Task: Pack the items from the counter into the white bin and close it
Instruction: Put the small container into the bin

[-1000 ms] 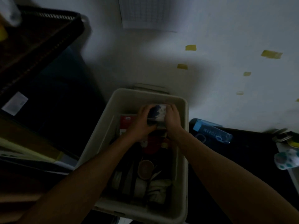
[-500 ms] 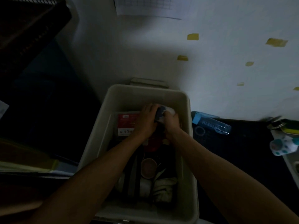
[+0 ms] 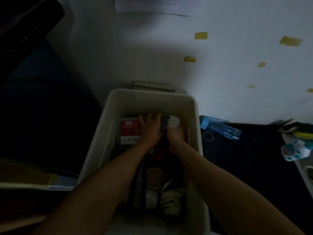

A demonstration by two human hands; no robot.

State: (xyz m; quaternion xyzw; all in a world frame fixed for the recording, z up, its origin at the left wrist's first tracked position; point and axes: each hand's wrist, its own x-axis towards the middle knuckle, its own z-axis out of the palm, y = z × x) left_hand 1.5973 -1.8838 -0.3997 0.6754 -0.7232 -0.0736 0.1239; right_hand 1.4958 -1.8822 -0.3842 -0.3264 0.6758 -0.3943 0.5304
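The white bin [image 3: 150,99] stands open on the floor below me, its inside dim. Both my hands reach deep into its far end. My left hand [image 3: 149,128] and my right hand [image 3: 175,135] together grip a dark and white patterned packet [image 3: 170,122] held low against the far wall. A red box [image 3: 129,131] lies flat to the left of my left hand. Nearer me the bin holds a round brown lid [image 3: 155,178], dark flat items and a pale cloth bundle [image 3: 171,200].
A blue-capped clear bottle [image 3: 220,129] lies on the dark counter to the right of the bin. A white paw-print object [image 3: 295,150] and a yellow-green sponge [image 3: 304,134] sit at the far right. A flat pale lid [image 3: 153,85] leans behind the bin. Dark shelving fills the left.
Both hands have pushed the patterned packet lower and further into the bin's far end. The view has tilted down and closer to the bin.
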